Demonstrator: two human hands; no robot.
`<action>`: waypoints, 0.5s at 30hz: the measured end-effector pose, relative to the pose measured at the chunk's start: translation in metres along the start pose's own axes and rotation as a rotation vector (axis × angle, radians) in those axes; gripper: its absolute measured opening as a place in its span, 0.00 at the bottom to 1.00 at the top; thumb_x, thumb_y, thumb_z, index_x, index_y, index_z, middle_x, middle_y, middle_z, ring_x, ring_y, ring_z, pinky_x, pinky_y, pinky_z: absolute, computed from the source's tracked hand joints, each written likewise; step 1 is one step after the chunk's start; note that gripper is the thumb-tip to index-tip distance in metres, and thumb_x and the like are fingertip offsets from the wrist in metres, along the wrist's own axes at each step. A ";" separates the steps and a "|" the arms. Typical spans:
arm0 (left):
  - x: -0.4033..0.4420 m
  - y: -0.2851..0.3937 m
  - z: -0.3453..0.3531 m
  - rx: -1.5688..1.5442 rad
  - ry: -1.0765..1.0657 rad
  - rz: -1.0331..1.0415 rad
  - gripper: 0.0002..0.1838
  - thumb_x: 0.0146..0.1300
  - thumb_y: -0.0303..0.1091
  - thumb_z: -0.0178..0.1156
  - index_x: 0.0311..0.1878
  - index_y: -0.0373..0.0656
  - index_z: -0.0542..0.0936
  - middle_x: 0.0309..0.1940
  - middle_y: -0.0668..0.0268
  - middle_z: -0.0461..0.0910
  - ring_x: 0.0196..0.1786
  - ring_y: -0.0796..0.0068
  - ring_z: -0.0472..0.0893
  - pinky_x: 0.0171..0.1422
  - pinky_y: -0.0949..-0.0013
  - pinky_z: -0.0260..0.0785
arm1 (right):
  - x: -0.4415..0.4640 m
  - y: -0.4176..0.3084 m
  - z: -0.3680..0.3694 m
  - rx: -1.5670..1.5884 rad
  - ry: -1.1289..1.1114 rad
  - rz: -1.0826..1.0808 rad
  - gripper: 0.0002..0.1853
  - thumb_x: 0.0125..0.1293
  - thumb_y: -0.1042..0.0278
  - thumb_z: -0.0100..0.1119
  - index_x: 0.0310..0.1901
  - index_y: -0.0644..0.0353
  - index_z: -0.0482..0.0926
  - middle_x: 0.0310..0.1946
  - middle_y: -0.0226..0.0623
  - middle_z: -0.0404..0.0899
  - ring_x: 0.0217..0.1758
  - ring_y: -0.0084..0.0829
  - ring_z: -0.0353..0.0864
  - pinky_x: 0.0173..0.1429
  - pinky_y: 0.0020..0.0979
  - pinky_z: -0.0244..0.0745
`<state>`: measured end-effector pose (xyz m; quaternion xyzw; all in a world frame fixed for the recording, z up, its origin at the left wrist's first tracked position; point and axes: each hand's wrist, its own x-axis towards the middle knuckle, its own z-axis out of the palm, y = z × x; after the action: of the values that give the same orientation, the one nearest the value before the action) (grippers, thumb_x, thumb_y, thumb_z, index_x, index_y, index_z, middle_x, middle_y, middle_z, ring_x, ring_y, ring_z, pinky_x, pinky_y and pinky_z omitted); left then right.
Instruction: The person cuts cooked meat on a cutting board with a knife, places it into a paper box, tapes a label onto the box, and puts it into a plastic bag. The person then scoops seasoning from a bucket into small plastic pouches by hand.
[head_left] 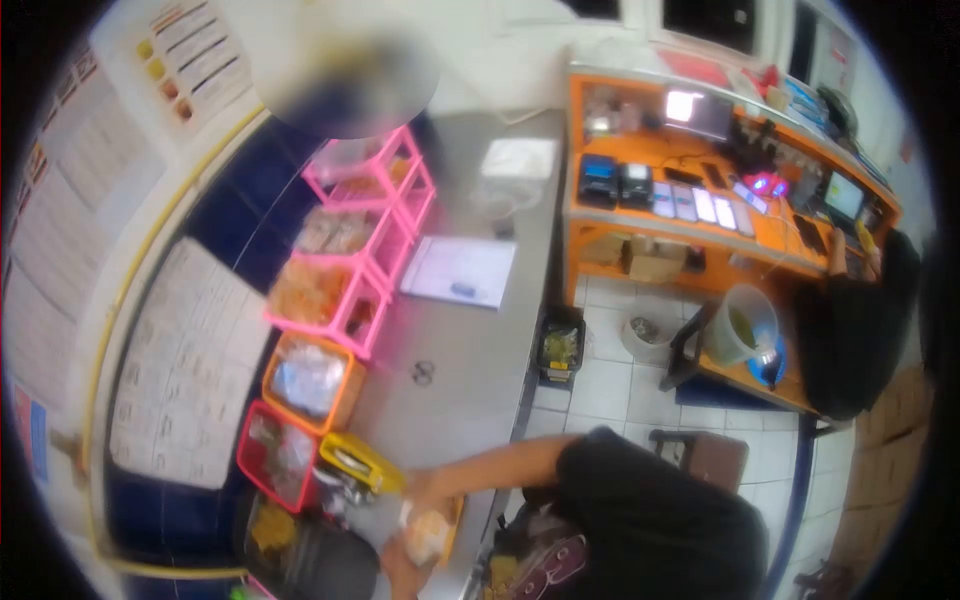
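Observation:
At the bottom of the head view, my right hand (430, 487) reaches in from a black sleeve, its fingers curled down on a pale, whitish-orange rounded item (428, 535). From below, my left hand (402, 572) closes on the same item's lower side. Blur hides what the item is; it may be food or something wrapped. An orange-yellow edge (455, 530) shows beside it. Near my right hand stands a yellow container (360, 462), with metallic-looking things next to it. A dark bin (335, 560) lies left of my left hand.
Pink stacked racks (385, 250), an orange basket (350, 385) and a red basket (247, 455) line the wall. Scissors (423, 373) and a paper with a pen (462, 270) lie on the steel counter (470, 390). A person (860, 330) sits at the orange desk (640, 150) with phones.

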<state>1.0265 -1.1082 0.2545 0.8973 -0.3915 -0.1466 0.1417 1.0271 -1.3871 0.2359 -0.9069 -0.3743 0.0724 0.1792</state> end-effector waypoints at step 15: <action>0.057 0.064 -0.026 -0.050 -0.004 0.247 0.46 0.45 0.44 0.76 0.70 0.54 0.68 0.64 0.47 0.68 0.68 0.42 0.67 0.69 0.49 0.64 | -0.101 -0.056 -0.037 -0.006 0.188 0.294 0.46 0.45 0.53 0.77 0.71 0.32 0.70 0.68 0.57 0.62 0.71 0.58 0.61 0.77 0.49 0.57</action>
<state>1.0305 -1.1889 0.2930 0.8380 -0.4958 -0.1396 0.1800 0.9285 -1.4316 0.2915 -0.9552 -0.2194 0.0117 0.1981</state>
